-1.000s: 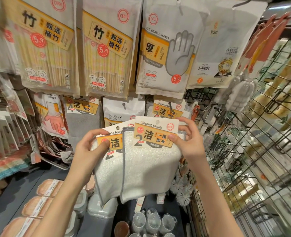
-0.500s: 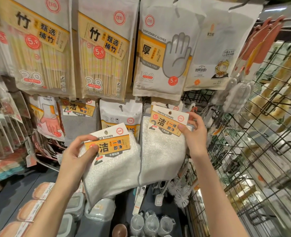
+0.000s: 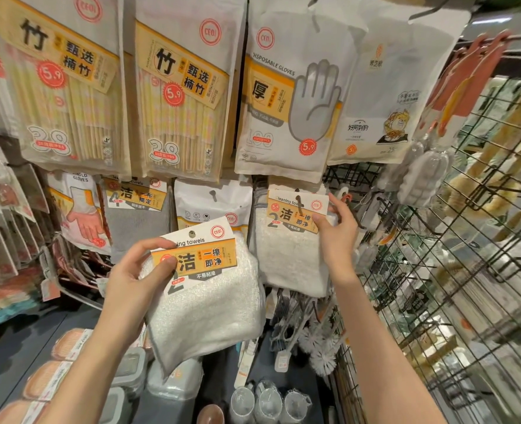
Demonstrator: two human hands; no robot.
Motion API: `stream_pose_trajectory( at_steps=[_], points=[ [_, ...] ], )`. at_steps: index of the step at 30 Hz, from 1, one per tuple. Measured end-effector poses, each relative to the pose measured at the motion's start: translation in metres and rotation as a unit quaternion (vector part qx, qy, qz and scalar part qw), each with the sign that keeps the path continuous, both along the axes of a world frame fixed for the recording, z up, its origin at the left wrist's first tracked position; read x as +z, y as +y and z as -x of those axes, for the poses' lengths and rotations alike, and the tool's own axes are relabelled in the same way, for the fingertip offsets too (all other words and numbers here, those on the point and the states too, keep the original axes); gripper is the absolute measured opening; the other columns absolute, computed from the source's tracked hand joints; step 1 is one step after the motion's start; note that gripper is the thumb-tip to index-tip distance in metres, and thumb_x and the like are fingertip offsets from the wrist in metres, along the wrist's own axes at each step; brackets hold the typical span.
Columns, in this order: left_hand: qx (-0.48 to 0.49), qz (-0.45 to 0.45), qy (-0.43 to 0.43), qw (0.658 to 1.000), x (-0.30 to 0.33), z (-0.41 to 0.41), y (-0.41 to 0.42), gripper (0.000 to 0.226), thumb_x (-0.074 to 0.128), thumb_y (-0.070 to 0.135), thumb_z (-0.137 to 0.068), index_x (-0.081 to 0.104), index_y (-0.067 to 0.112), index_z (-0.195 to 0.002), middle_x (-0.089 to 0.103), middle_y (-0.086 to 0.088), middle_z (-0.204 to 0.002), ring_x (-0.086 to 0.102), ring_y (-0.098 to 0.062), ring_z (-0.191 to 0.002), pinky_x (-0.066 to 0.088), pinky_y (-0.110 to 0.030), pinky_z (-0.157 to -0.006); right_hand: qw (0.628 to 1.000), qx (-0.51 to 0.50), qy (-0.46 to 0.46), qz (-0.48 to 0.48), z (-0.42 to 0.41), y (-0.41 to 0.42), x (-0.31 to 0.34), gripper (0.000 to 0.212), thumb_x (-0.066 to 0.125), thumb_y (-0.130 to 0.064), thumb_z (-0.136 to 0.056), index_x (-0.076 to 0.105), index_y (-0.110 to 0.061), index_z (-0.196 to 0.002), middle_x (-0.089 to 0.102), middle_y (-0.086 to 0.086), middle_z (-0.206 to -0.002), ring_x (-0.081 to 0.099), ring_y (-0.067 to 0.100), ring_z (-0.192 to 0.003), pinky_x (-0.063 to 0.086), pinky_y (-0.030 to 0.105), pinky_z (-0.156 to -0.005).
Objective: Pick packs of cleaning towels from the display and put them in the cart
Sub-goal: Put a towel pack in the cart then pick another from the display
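Fingers of our left hand (image 3: pixel 130 280) pinch the card header of a free towel pack (image 3: pixel 204 289) at frame centre, keeping it clear of the rack. Our right hand (image 3: pixel 337 237) pinches a second pack (image 3: pixel 293 240), just right of centre, at its header, which appears to sit on its display hook (image 3: pixel 299 201), presumably to slide it off. No cart identifiable.

Both bare forearms reach up and forward from the bottom of the view. The left hand (image 3: pixel 134 278) is raised in front of the chest, its thumb lying across the front of a towel pack's card (image 3: pixel 199 255) while the fingers (image 3: pixel 149 244) curl round the card's upper left edge, pinching it. The right hand (image 3: pixel 337 237) is stretched farther and higher, wrist slightly bent, thumb pressed on the front of a second pack's card (image 3: pixel 296 211) and the index finger raised behind the card's right edge.
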State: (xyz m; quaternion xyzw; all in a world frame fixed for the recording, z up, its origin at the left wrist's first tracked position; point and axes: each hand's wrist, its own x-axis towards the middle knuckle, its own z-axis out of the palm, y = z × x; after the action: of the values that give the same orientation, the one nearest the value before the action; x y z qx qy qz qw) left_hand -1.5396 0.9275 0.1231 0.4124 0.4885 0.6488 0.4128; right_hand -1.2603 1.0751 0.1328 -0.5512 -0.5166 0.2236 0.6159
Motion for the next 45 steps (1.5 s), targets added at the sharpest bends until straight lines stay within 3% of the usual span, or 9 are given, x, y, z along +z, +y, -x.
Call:
stream_pose_trajectory(
  at_steps=[5, 10, 16, 21, 29, 35, 38, 41, 45],
  points=[
    [-0.006, -0.006, -0.006, 1.0, 0.002, -0.002, 0.0, 0.03, 0.061, 0.003, -0.086, 0.066, 0.032, -0.079, 0.071, -0.009, -0.098, 0.068, -0.021, -0.076, 0.054, -0.021, -0.057, 1.0, -0.022, 0.004, 0.007, 0.004, 0.017, -0.003, 0.05, 0.069, -0.005, -0.08, 0.057, -0.021, -0.126, 0.059, 0.001, -0.121, 0.053, 0.008, -0.108, 0.043, 0.025, -0.095],
    [-0.004, -0.007, -0.011, 1.0, 0.003, -0.002, 0.0, 0.033, 0.061, 0.001, -0.086, 0.067, 0.032, -0.076, 0.071, -0.008, -0.097, 0.068, -0.017, -0.072, 0.053, -0.019, -0.055, 0.999, -0.037, 0.003, 0.008, 0.005, 0.03, -0.008, 0.05, 0.07, -0.005, -0.079, 0.057, -0.02, -0.124, 0.06, 0.0, -0.118, 0.054, 0.01, -0.108, 0.046, 0.035, -0.098],
    [-0.005, 0.0, -0.007, 1.0, 0.001, 0.0, 0.002, 0.032, 0.061, 0.002, -0.086, 0.067, 0.032, -0.077, 0.071, -0.01, -0.1, 0.069, -0.022, -0.077, 0.054, -0.023, -0.058, 0.997, -0.071, -0.027, 0.001, 0.01, 0.04, -0.012, 0.045, 0.07, -0.008, -0.078, 0.058, -0.023, -0.119, 0.06, -0.004, -0.109, 0.054, 0.017, -0.11, 0.046, 0.037, -0.089],
    [-0.006, 0.003, -0.002, 1.0, 0.0, 0.003, 0.002, 0.029, 0.062, 0.003, -0.086, 0.066, 0.031, -0.078, 0.071, -0.01, -0.1, 0.069, -0.02, -0.075, 0.055, -0.021, -0.055, 0.994, -0.1, -0.052, -0.001, 0.013, 0.044, -0.014, 0.043, 0.068, -0.009, -0.079, 0.056, -0.026, -0.117, 0.06, -0.004, -0.111, 0.054, 0.016, -0.108, 0.046, 0.044, -0.09],
    [-0.002, 0.001, -0.003, 1.0, -0.001, 0.007, -0.001, 0.027, 0.063, 0.005, -0.085, 0.066, 0.032, -0.082, 0.072, -0.01, -0.1, 0.069, -0.027, -0.082, 0.056, -0.025, -0.058, 0.99, -0.11, -0.083, -0.001, 0.011, 0.036, -0.01, 0.044, 0.07, -0.017, -0.081, 0.056, -0.026, -0.122, 0.058, -0.002, -0.116, 0.052, 0.015, -0.111, 0.039, 0.03, -0.075],
    [-0.014, -0.016, 0.002, 1.0, 0.002, 0.001, -0.001, 0.032, 0.062, 0.002, -0.085, 0.064, 0.033, -0.092, 0.075, -0.005, -0.087, 0.071, -0.018, -0.069, 0.056, -0.022, -0.054, 0.991, -0.101, -0.086, 0.002, 0.01, 0.011, -0.012, 0.049, 0.068, -0.022, -0.083, 0.051, -0.032, -0.128, 0.044, -0.008, -0.131, 0.039, 0.012, -0.125, 0.034, 0.029, -0.091],
    [-0.032, -0.019, -0.004, 0.999, 0.003, -0.001, -0.001, 0.036, 0.063, 0.004, -0.084, 0.062, 0.036, -0.099, 0.075, -0.01, -0.089, 0.072, -0.025, -0.074, 0.058, -0.027, -0.057, 0.992, -0.078, -0.098, -0.017, 0.01, -0.01, -0.013, 0.044, 0.069, -0.025, -0.082, 0.055, -0.031, -0.123, 0.041, -0.012, -0.122, 0.036, 0.011, -0.123, 0.037, 0.033, -0.1],
    [-0.037, -0.023, -0.005, 0.999, 0.005, -0.004, 0.0, 0.044, 0.064, 0.004, -0.083, 0.06, 0.041, -0.105, 0.075, -0.01, -0.091, 0.072, -0.026, -0.079, 0.058, -0.032, -0.065, 0.993, -0.022, -0.114, -0.035, 0.013, -0.033, -0.009, 0.042, 0.07, -0.021, -0.081, 0.056, -0.037, -0.117, 0.042, -0.013, -0.117, 0.045, 0.013, -0.113, 0.044, 0.04, -0.098],
    [-0.039, -0.03, -0.003, 0.999, 0.006, -0.01, 0.001, 0.045, 0.066, 0.005, -0.082, 0.058, 0.039, -0.11, 0.075, -0.008, -0.092, 0.072, -0.026, -0.081, 0.058, -0.034, -0.067, 0.996, 0.051, -0.054, -0.038, 0.021, -0.064, 0.007, 0.042, 0.07, -0.014, -0.081, 0.057, -0.033, -0.117, 0.046, -0.005, -0.123, 0.047, -0.014, -0.093, 0.046, 0.024, -0.088]
  ],
)
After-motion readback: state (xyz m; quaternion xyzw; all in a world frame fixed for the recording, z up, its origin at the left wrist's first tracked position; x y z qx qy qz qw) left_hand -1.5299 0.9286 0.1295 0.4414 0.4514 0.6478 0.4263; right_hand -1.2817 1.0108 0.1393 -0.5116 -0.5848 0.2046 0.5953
